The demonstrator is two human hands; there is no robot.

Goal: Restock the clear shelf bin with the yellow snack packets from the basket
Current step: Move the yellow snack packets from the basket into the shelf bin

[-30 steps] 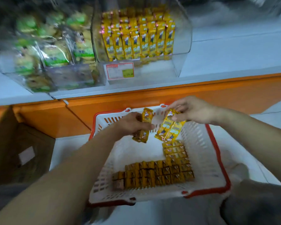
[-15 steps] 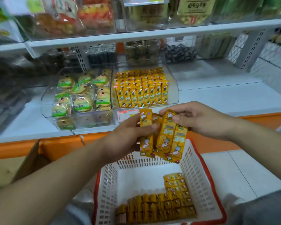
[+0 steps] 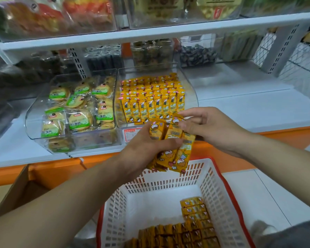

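White shop shelves (image 3: 150,34) fill the upper frame. Left hand (image 3: 141,151) grips thin yellow foil snack packets (image 3: 179,158); right hand (image 3: 213,129) pinches their tops. Probably light, slippery: squeeze the middle.

In the clear bin (image 3: 189,92), the yellow packets (image 3: 151,111) carry pale Chinese characters, seemingly 乐吧. The green-banded biscuit packs (image 3: 78,122) beside them read roughly 可薄脆. Print on the red-and-white price tag (image 3: 132,134) is too small to read.

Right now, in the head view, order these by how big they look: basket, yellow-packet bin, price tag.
1. basket, though being nearest the camera inflates it
2. bin
3. price tag, partly hidden
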